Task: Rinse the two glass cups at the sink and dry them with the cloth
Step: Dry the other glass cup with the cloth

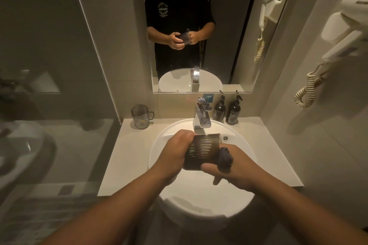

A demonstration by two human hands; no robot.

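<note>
**Drying one ribbed cup over the basin, the other waiting on the counter**

Both hands work above the sink, which is probably why the cup is held there: any drips fall into the white bowl and not onto the counter. The left hand wraps around the dark ribbed glass cup from its 9 o'clock side, fingers closed around the wall, holding it tilted with its mouth turned away toward the tap at 12 o'clock. The right hand closes on a bunched dark cloth, pressing it against the cup's 3 o'clock side, thumb laid across the lower wall. That split looks deliberate: one hand steadies and turns, the other rubs. I judge this as the drying step on the outside of the cup; whether the inside has been wiped cannot be told.

No water can be seen running from the tap, though the spout sits just beyond the cup's rim, so lifting the cup toward 12 o'clock risks a knock of glass on metal.

The second cup, clear with a handle, stands upright on the counter at about 10 o'clock from the basin, well apart from the hands and close to the wall; whether it is wet or dry cannot be told. Two dark pump bottles stand at 1 o'clock beside the tap, clear of the work. A wall hairdryer with its coiled cord hangs at 3 o'clock, out of the way. The mirror above shows the same two-handed grip.
</note>
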